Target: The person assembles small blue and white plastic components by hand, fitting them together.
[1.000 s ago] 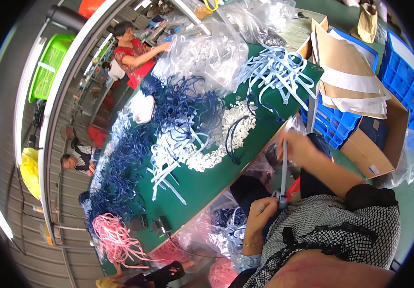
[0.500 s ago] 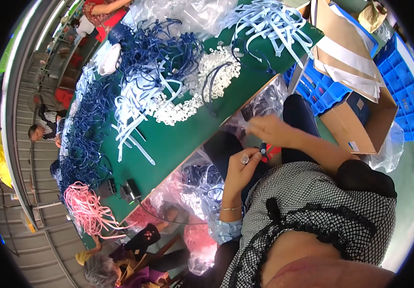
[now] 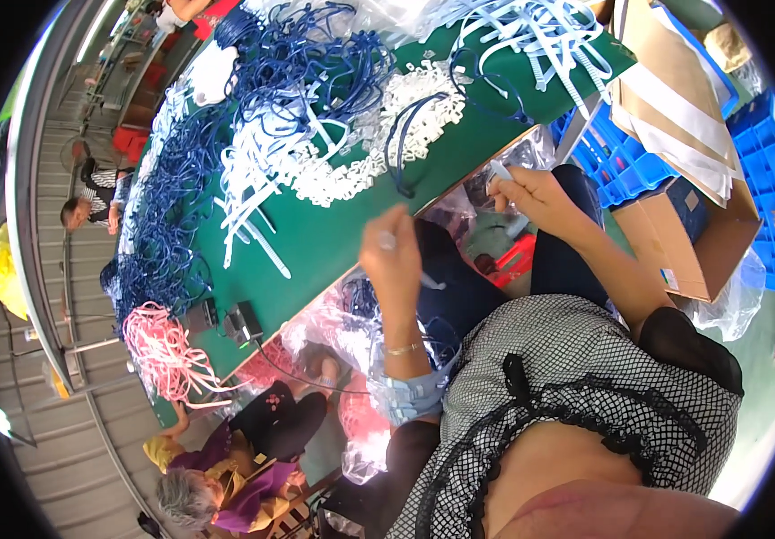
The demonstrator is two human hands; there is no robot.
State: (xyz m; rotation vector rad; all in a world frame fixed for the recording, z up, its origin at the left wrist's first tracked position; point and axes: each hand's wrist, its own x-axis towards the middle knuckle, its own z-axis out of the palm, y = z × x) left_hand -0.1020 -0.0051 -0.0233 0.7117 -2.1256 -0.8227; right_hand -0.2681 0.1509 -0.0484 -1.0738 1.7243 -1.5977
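A cardboard box (image 3: pixel 695 235) is seen at the right, just beside the desk (image 3: pixel 334 242); flat sheets of cardboard and white paper are stacked on its top, and what lies inside cannot be told. Blue plastic crates (image 3: pixel 625 171) are set between the box and the desk edge, their contents hidden. Clear plastic bags (image 3: pixel 334 323) are hung or piled under the near edge of the desk, and blue and pink strips are seen through them.

The green desk is covered with heaps: dark blue cords (image 3: pixel 307 72), small white plastic pieces (image 3: pixel 361 153), pale blue strips (image 3: pixel 540 36) toward the far right corner, and a bundle of pink strips (image 3: pixel 158 346) at the near left end beside small black devices (image 3: pixel 235 319).

The left hand (image 3: pixel 392 256) is raised over the desk edge with the forearm upright, a bracelet at the wrist; the fingers are curled narrowly and a small pale piece (image 3: pixel 387 240) is pinched at the fingertips. The right hand (image 3: pixel 531 193) is held out over the lap, just off the desk edge, fingers closed on a thin pale blue strip (image 3: pixel 500 171) whose end sticks up from the grip. The two hands are kept apart.

Other people are seen at the left and lower left.
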